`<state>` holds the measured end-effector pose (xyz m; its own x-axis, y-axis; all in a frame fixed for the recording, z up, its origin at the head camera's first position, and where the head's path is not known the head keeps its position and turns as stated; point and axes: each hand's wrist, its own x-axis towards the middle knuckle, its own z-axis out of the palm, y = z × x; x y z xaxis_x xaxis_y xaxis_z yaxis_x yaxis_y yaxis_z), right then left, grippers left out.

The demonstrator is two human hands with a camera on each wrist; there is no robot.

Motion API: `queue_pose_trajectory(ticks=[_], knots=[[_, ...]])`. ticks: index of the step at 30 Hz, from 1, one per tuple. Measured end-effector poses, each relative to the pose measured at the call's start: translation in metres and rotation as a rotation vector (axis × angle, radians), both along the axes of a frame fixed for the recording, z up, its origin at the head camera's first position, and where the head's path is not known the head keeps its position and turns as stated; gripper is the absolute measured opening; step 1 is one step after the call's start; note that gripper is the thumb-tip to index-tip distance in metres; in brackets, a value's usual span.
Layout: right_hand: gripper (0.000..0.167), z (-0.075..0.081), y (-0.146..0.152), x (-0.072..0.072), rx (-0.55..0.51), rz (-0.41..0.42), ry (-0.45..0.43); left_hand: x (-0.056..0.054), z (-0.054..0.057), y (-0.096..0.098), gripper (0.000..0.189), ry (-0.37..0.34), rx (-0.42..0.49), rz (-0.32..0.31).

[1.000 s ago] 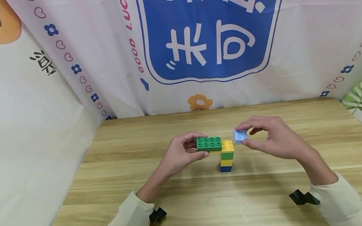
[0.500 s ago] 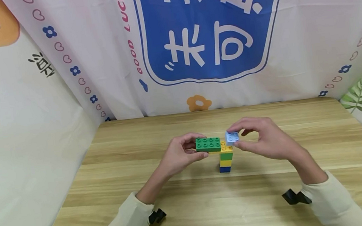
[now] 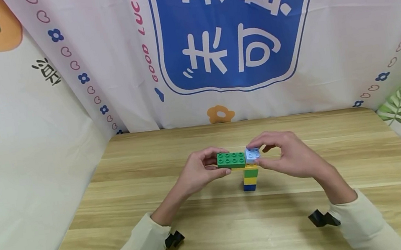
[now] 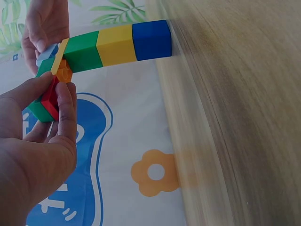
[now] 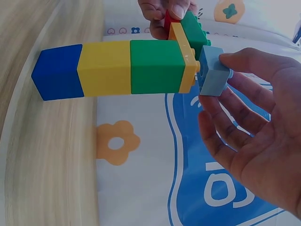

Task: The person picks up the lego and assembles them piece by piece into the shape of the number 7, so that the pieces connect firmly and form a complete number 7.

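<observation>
A brick tower stands upright on the table: a blue brick (image 5: pixel 57 73) lowest, then a yellow brick (image 5: pixel 104 68), a green brick (image 5: pixel 156 66) and a thin yellow-orange brick (image 5: pixel 189 70) that juts left. On this overhang sits a long green brick (image 3: pixel 231 160), with a red brick (image 4: pixel 51 98) beneath. My left hand (image 3: pixel 200 171) grips the green and red bricks between thumb and fingers. Between thumb and fingertips, my right hand (image 3: pixel 290 155) pinches a light blue brick (image 3: pixel 252 155). It is over the tower's top studs, beside the long green brick; in the right wrist view a narrow gap shows.
The wooden table (image 3: pixel 214 233) reaches back to a printed cloth (image 3: pixel 137 103) hanging behind it. Another white cloth (image 3: pixel 38 163) hangs along the left. Dark wrist devices (image 3: pixel 323 218) stick out from both sleeves.
My right hand has moved left with the light blue brick, from beside the tower to over its top studs. My left hand has kept its grip in nearly the same place.
</observation>
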<state>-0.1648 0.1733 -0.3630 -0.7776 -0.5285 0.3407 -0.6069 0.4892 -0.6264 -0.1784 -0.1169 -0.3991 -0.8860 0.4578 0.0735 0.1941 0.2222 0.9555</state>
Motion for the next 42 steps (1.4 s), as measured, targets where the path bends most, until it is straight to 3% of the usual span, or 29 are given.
queue_pose_trajectory(ticks=[22, 42], knots=[[0.035, -0.0029, -0.005, 0.0012, 0.01, 0.007, -0.039, 0.0002, -0.0019, 0.0, 0.044, 0.003, -0.011, 0.008], [0.032, -0.0078, -0.0067, 0.0041, -0.027, -0.042, -0.085, 0.0004, -0.0006, 0.0003, 0.044, 0.014, -0.017, 0.013]])
